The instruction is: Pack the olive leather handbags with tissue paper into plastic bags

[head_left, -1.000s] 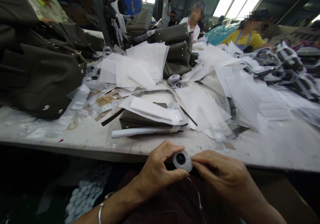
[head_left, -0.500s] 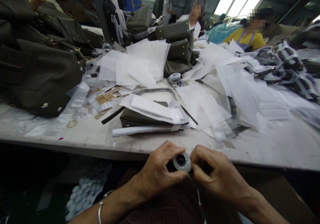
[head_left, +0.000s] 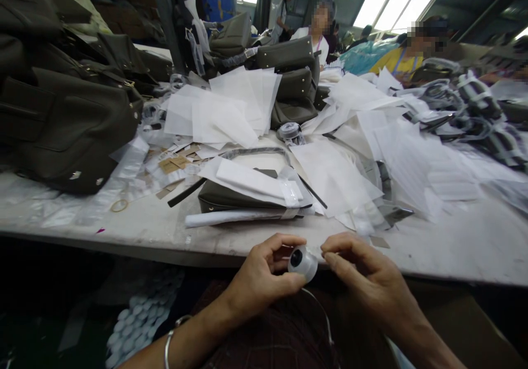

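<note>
My left hand (head_left: 268, 270) is closed around a small white round piece with a black centre (head_left: 304, 265), gripping it between thumb and fingers just off the table's front edge. A thin white cord (head_left: 324, 308) hangs below the piece. Beside it, on the right, my right hand (head_left: 363, 270) has thumb and forefinger pinched together close to the piece's rim; whatever lies in that pinch is too small to make out. On the table beyond my hands lies a dark olive bag (head_left: 226, 197), with white foam sheets (head_left: 251, 179) and clear tape on top.
White sheets (head_left: 223, 113) lie heaped across the table (head_left: 144, 231). Dark olive bags (head_left: 78, 127) are piled at left, others stand at the back. Wrapped straps (head_left: 478, 99) lie at right. A roll of tape (head_left: 119, 205) rests near the front edge. People work beyond the table.
The white round piece has tilted in my left hand, so its side now shows. My right hand has drawn slightly away from it, up and to the right.
</note>
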### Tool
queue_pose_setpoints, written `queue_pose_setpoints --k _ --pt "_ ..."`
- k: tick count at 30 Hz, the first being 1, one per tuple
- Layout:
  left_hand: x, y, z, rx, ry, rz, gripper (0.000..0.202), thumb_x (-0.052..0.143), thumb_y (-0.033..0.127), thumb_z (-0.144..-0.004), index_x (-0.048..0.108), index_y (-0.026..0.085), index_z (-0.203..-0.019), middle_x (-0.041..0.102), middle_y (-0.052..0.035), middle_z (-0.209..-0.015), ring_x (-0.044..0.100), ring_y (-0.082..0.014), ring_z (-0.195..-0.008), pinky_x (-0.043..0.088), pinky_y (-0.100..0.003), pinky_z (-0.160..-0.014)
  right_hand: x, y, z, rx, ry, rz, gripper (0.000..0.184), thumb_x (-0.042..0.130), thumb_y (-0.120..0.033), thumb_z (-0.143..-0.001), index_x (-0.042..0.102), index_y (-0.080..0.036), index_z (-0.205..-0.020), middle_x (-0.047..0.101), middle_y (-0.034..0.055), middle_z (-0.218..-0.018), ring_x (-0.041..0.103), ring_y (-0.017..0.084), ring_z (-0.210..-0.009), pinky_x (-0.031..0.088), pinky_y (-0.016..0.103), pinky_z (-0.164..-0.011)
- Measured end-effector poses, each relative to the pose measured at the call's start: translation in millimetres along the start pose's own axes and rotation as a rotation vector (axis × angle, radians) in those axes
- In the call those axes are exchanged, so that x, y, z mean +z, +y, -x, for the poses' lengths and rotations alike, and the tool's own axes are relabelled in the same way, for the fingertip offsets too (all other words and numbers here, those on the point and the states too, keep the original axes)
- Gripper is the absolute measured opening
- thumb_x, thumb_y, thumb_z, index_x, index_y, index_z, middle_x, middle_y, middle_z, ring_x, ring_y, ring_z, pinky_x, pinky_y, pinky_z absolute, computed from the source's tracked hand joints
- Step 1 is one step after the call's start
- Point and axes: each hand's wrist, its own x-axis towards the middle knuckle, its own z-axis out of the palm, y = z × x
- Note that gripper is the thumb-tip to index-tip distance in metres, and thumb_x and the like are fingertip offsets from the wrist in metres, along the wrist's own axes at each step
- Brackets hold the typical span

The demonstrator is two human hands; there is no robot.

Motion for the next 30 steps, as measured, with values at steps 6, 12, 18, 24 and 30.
queue_pose_setpoints --k 6,12,18,24,30 --pt "2.5 -5.1 -2.3 -0.091 -0.044 0.295 0.054 0.081 0.025 -0.067 0.061 0.015 -0.116 0.07 -0.01 -0.104 0.066 -0.0226 -0.095 0.048 -0.031 -0.085 33.6 14.7 20.7 0.15 -0.003 -0.268 0.058 0.075 -0.026 -0.077 0.058 -0.03 -0.133 0.065 0.0072 -0.127 0.069 0.022 -0.1 0.059 0.033 -0.084" --pt "7.9 -4.0 -4.3 -0.142 -0.051 0.356 0.048 0.078 0.022 -0.068 0.067 0.012 -0.114 0.071 -0.0072 -0.089 0.063 -0.0147 -0.075 0.046 -0.025 -0.074 71.3 20.9 35.7 0.152 0.15 -0.488 0.061 0.074 -0.026 -0.082 0.054 -0.029 -0.139 0.06 0.0098 -0.139 0.067 0.028 -0.112 0.059 0.038 -0.091" --pt "16.9 0.4 -6.2 -0.15 -0.063 0.333 0.048 0.077 0.023 -0.067 0.07 0.011 -0.112 0.071 -0.0098 -0.094 0.062 -0.0164 -0.079 0.045 -0.026 -0.076 76.2 26.2 44.3 -0.02 0.352 -0.372 0.053 0.07 -0.022 -0.085 0.058 -0.03 -0.136 0.056 0.0082 -0.143 0.063 0.029 -0.119 0.056 0.04 -0.098" --pt "27.2 0.2 -8.7 -0.136 -0.027 0.287 0.045 0.075 0.022 -0.066 0.072 0.012 -0.11 0.072 -0.0096 -0.096 0.061 -0.0176 -0.082 0.045 -0.027 -0.078 69.2 31.5 46.9 -0.182 0.365 -0.153 0.057 0.068 -0.016 -0.086 0.053 -0.029 -0.14 0.055 0.0087 -0.144 0.059 0.03 -0.124 0.052 0.045 -0.103" --pt "33.6 -0.5 -7.2 -0.091 -0.015 0.26 0.042 0.076 0.025 -0.068 0.073 0.013 -0.108 0.071 -0.0089 -0.096 0.06 -0.0185 -0.083 0.045 -0.027 -0.078 61.4 23.8 46.4 -0.268 0.421 0.0 0.057 0.065 -0.012 -0.087 0.052 -0.027 -0.14 0.057 0.0073 -0.142 0.059 0.027 -0.125 0.053 0.04 -0.103"
